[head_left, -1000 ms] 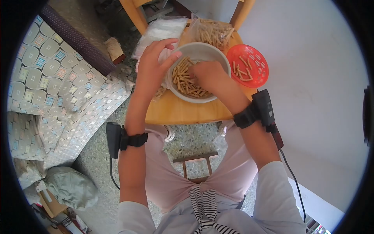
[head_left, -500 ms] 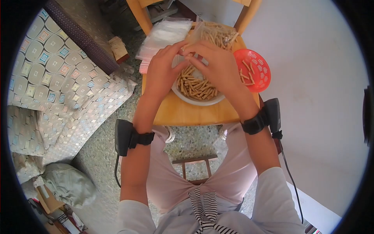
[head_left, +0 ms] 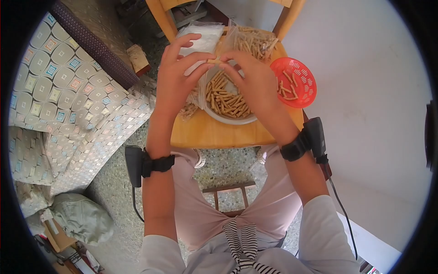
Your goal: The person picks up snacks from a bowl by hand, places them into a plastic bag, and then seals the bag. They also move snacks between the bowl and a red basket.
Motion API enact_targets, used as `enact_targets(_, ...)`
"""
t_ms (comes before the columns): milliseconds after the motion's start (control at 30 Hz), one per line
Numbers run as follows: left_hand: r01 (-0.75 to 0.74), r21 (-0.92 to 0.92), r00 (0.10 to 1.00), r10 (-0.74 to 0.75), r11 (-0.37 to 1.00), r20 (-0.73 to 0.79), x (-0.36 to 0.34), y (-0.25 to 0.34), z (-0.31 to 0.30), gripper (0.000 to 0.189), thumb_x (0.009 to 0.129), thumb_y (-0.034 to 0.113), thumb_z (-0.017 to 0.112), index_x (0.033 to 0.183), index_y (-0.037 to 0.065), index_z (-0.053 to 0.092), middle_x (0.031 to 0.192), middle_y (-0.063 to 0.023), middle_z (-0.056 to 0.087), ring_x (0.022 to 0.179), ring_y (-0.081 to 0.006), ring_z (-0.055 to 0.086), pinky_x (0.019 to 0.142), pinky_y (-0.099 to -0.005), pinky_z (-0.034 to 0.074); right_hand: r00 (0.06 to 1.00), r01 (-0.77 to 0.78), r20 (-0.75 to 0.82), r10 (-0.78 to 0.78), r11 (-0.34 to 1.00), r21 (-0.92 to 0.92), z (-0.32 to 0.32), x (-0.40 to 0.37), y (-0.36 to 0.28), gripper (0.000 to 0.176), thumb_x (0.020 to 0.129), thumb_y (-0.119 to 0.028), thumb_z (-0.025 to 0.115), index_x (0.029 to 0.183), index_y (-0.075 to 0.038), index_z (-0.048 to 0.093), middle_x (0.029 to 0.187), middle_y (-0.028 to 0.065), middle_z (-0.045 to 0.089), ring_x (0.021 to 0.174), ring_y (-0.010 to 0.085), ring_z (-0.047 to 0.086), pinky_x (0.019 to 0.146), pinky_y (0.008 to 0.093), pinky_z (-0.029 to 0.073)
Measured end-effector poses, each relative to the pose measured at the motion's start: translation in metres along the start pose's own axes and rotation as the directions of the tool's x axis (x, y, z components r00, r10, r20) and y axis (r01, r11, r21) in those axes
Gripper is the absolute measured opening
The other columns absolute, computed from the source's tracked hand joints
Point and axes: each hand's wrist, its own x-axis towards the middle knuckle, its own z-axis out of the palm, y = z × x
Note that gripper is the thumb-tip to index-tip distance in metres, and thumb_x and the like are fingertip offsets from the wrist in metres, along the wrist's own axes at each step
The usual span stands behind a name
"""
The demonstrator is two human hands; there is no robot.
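A small tan stick [head_left: 213, 61] is pinched between the fingertips of both hands, above a round white bowl [head_left: 242, 121] of similar short sticks [head_left: 228, 101]. My left hand [head_left: 180, 68] holds the stick's left end between thumb and index finger, its other fingers raised. My right hand [head_left: 250, 75] grips the right end with thumb and index finger. Beyond the hands lie flat clear bags [head_left: 205, 39] and a clear bag of sticks [head_left: 255, 42]. Another bag of sticks [head_left: 189, 109] is partly hidden by my left wrist.
A wooden chair [head_left: 214, 137] bears these things. At its right edge stands a red perforated basket [head_left: 308, 86] with several sticks. Patterned cloth [head_left: 64, 91] covers something at the left. A grey bag [head_left: 82, 217] rests on the speckled floor [head_left: 118, 182].
My left hand has moved left and its outer fingers have spread. The stick now shows between both hands, and the bag of sticks by my left wrist has come into view.
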Motion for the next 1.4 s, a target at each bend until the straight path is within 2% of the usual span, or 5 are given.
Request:
enact_targets(533,0.047,-0.118,0.998,-0.050,0.992,-0.025,-0.003,0.000,0.000,0.016,0.079,0.018,0.078,0.095,0.016,0.075,0.131,-0.0030,0.056,0.118,-0.0266,0.052,0.092,-0.0387,0.046,0.995,-0.104,0.014,0.103,0.991,0.080,0.003,0.002,0.004,0.016,0.090,-0.017,0.068,0.105,-0.010,0.069,0.097,0.0081,0.069,0.072,0.0273,0.066,0.064,0.0362,0.051)
enact_targets(733,0.039,0.097,0.995,-0.047,0.995,0.088,-0.010,-0.005,0.004,0.030,0.083,0.022,0.074,0.112,0.017,0.070,0.130,-0.0061,0.056,0.121,-0.0311,0.049,0.097,-0.0443,0.044,0.991,0.134,-0.030,-0.134,0.991,0.014,0.008,0.002,0.007,0.013,0.089,-0.014,0.069,0.102,-0.010,0.070,0.093,0.0050,0.067,0.069,0.0231,0.065,0.062,0.0325,0.050)
enact_targets(933,0.349,0.255,0.864,-0.415,0.902,0.286,-0.012,0.002,-0.008,0.061,0.085,0.022,0.072,0.141,0.016,0.049,0.105,-0.0090,0.063,0.103,-0.0250,0.059,0.092,-0.0370,0.047,0.999,0.043,0.017,-0.044,0.999,0.027,0.007,0.001,0.005,0.012,0.089,-0.015,0.069,0.100,-0.010,0.070,0.090,0.0056,0.066,0.069,0.0236,0.065,0.062,0.0335,0.050)
enact_targets(1000,0.554,0.059,0.773,-0.539,0.831,0.336,-0.014,-0.005,-0.006,0.061,0.088,0.018,0.068,0.144,0.013,0.044,0.085,-0.0066,0.064,0.078,-0.0170,0.063,0.077,-0.0297,0.050,0.997,0.057,0.041,-0.059,0.996,0.063,0.013,0.001,0.007,0.013,0.089,-0.018,0.070,0.099,-0.010,0.071,0.091,0.0066,0.068,0.070,0.0237,0.066,0.063,0.0336,0.050)
enact_targets(1400,0.569,-0.307,0.823,-0.528,0.763,0.211,-0.016,-0.016,-0.011,0.059,0.087,0.008,0.058,0.144,0.009,0.043,0.081,-0.0029,0.065,0.072,-0.0090,0.062,0.069,-0.0251,0.049,0.990,-0.024,0.141,0.001,0.986,0.164,0.034,-0.006,0.003,0.017,0.089,-0.023,0.069,0.101,-0.012,0.074,0.093,0.0070,0.072,0.076,0.0268,0.068,0.064,0.0368,0.052)
